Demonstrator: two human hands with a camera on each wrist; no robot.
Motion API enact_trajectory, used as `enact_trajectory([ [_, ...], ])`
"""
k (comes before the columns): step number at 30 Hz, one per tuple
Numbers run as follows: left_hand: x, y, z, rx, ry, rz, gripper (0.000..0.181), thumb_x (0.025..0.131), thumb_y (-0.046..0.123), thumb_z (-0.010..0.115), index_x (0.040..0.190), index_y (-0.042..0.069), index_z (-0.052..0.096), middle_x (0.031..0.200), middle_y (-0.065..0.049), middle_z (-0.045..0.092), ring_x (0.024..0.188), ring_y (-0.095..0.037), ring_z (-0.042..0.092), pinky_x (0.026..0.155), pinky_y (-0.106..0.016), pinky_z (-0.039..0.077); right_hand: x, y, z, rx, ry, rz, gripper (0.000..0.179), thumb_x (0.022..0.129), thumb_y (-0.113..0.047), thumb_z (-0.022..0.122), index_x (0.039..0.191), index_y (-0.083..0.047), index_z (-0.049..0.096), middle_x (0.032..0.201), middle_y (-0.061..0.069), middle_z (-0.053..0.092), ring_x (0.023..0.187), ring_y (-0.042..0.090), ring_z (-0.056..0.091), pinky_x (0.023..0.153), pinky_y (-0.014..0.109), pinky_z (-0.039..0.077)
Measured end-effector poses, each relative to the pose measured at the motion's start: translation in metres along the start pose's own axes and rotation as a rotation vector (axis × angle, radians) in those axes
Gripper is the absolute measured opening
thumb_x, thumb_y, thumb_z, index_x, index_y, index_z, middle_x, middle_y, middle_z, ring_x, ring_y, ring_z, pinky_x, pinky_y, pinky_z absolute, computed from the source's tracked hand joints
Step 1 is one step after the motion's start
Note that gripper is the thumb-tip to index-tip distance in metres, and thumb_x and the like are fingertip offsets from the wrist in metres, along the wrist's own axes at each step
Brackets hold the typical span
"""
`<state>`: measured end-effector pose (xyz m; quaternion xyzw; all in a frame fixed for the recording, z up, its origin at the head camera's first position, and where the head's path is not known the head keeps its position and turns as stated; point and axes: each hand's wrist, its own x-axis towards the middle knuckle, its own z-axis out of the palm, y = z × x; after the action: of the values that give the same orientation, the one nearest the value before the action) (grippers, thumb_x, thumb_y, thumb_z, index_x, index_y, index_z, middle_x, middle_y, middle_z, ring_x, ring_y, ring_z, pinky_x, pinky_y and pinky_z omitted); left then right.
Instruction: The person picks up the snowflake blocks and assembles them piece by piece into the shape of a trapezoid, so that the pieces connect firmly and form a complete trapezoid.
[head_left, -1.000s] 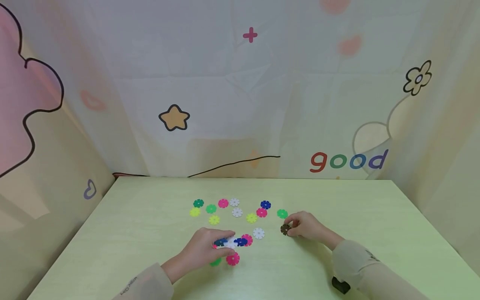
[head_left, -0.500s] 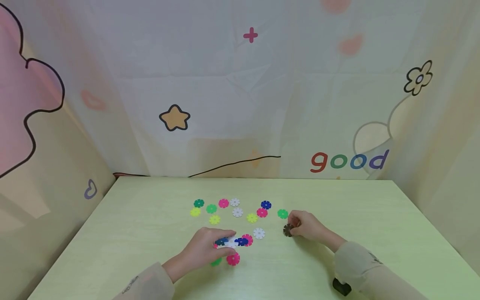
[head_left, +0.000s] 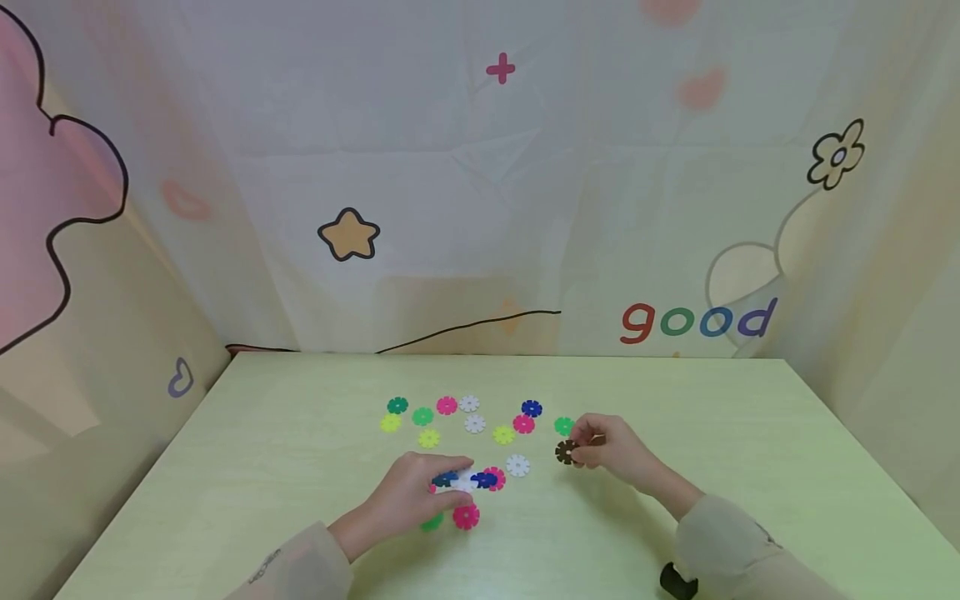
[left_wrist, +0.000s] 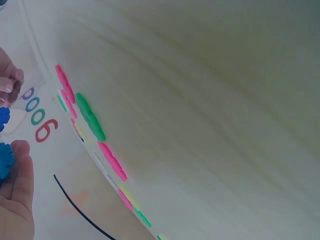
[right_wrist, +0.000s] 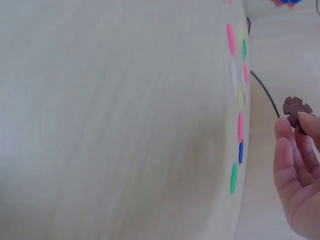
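Observation:
My left hand (head_left: 417,498) grips a short row of joined notched plastic discs between fingers and thumb: a teal disc (head_left: 444,480), a white disc (head_left: 463,482) and a dark blue disc (head_left: 483,480). A pink disc (head_left: 498,478) overlaps the row's right end in the head view. Part of the row is hidden by the hand. To the right, my right hand (head_left: 617,448) pinches a brown notched disc (head_left: 566,452) between thumb and fingers. In the right wrist view the brown disc (right_wrist: 296,109) stands up from the fingertips, above the tabletop level.
Loose discs lie flat on the pale table (head_left: 285,433): a white one (head_left: 517,465) between the hands, a pink one (head_left: 466,517) and a green one (head_left: 431,522) below my left hand, and several more behind. A printed curtain (head_left: 450,167) hangs behind the table.
My right hand has shifted slightly away from me, and the brown disc has turned to face the camera more and moved a little left. My left hand stays nearly still with its row.

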<state>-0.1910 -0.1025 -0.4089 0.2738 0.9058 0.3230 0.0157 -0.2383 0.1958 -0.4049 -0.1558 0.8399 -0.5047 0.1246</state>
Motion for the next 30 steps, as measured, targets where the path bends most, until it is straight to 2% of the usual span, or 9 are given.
enact_trajectory([
  [6, 0.002, 0.003, 0.0, 0.001, -0.003, 0.012, 0.044, 0.077, 0.03, 0.067, 0.116, 0.012, 0.059, 0.113, 0.0, 0.062, 0.106, -0.016, 0.057, 0.083, -0.026, 0.049, -0.006, -0.009, 0.013, 0.08, -0.014, -0.052, 0.016, 0.08, -0.003, 0.061, 0.093, 0.004, 0.054, 0.081, 0.009, 0.055, 0.075, 0.019, 0.06, 0.065, 0.026, 0.051],
  [12, 0.004, 0.005, 0.001, 0.012, 0.005, 0.033, 0.044, 0.077, 0.03, 0.067, 0.116, 0.011, 0.059, 0.113, 0.0, 0.062, 0.106, -0.016, 0.058, 0.083, -0.026, 0.049, -0.011, -0.024, 0.026, 0.107, -0.056, -0.091, 0.017, 0.079, -0.002, 0.062, 0.093, 0.005, 0.056, 0.082, 0.011, 0.056, 0.073, 0.019, 0.058, 0.063, 0.023, 0.05],
  [20, 0.004, 0.009, 0.002, 0.03, 0.037, 0.078, 0.043, 0.076, 0.026, 0.068, 0.115, 0.013, 0.06, 0.112, -0.001, 0.063, 0.104, -0.016, 0.059, 0.083, -0.027, 0.049, -0.017, -0.036, 0.038, 0.155, -0.142, -0.074, 0.016, 0.081, -0.002, 0.06, 0.094, 0.006, 0.055, 0.085, 0.014, 0.057, 0.073, 0.019, 0.059, 0.062, 0.024, 0.051],
  [30, 0.001, 0.011, 0.003, 0.041, 0.065, 0.119, 0.042, 0.076, 0.026, 0.068, 0.115, 0.012, 0.06, 0.112, -0.001, 0.063, 0.103, -0.015, 0.059, 0.084, -0.027, 0.048, -0.017, -0.037, 0.047, 0.199, -0.165, -0.057, 0.017, 0.081, 0.0, 0.058, 0.095, 0.009, 0.055, 0.082, 0.008, 0.057, 0.067, 0.016, 0.06, 0.058, 0.023, 0.051],
])
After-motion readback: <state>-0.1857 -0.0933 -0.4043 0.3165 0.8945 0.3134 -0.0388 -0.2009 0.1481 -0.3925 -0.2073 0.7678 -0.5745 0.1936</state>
